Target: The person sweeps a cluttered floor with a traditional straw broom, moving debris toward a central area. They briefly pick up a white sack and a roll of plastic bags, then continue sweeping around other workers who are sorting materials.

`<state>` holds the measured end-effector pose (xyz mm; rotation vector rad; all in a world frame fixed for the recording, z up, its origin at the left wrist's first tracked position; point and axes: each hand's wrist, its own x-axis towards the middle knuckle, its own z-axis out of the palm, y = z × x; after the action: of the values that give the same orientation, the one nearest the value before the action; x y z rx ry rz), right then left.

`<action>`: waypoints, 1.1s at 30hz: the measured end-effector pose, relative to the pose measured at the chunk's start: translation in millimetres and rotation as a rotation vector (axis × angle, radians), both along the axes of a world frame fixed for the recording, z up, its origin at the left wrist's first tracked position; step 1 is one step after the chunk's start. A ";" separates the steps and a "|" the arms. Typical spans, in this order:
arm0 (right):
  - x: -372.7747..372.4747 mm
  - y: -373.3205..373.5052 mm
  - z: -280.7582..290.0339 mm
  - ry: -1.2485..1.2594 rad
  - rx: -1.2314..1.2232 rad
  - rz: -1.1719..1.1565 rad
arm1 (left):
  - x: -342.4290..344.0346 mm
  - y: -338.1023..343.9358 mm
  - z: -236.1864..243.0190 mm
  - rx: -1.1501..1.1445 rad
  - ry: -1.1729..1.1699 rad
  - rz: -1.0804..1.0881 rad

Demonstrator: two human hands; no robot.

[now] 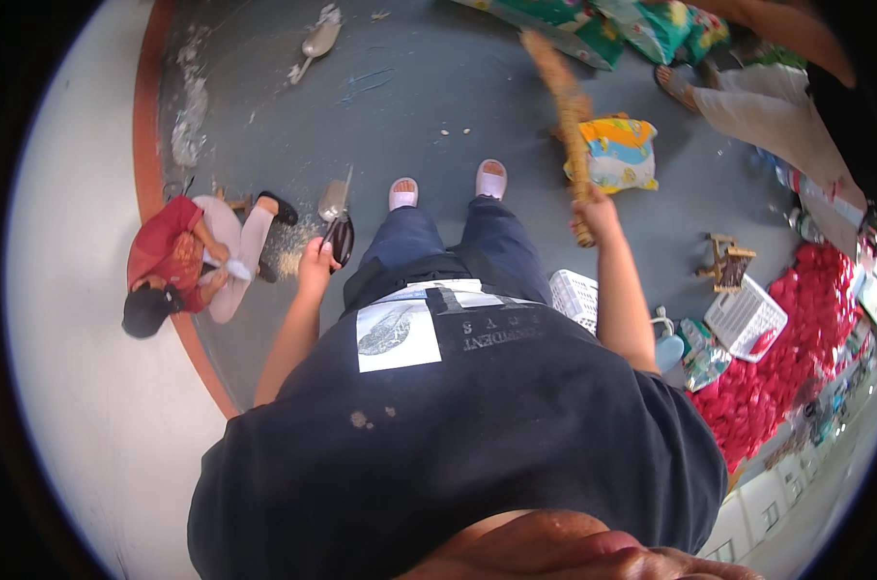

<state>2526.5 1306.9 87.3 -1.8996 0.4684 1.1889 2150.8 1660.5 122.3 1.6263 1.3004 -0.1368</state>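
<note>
My right hand (600, 215) is wrapped round the lower end of a straw hand broom (571, 126), which points up and away over the floor, its head slightly blurred. Beyond my fist, a yellow and blue patterned packet or cushion (620, 155) lies near the broom. My left hand (316, 265) is closed on a dark, glossy oval thing (343, 242) whose kind I cannot make out. A grey scoop-like pan (334, 200) shows just past it; whether the two are joined is unclear. Pale crumbs (288, 261) are scattered beside that hand.
At left a person in a red top (172, 246) sits low by the wall, holding something white. Another person's leg (772, 121) comes in at upper right. Green bags (603, 29) lie ahead. Red bundles (776, 358), a white basket (747, 319) and a small wooden stool (726, 263) stand right.
</note>
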 end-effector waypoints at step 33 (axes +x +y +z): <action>-244.4 102.2 -85.4 0.023 -0.049 -0.407 | -220.5 206.2 -23.4 -0.249 -0.027 0.074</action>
<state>2282.1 1409.1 1.9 -1.7242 0.8566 0.9365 1930.3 1866.7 98.9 1.3633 1.2674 -0.2217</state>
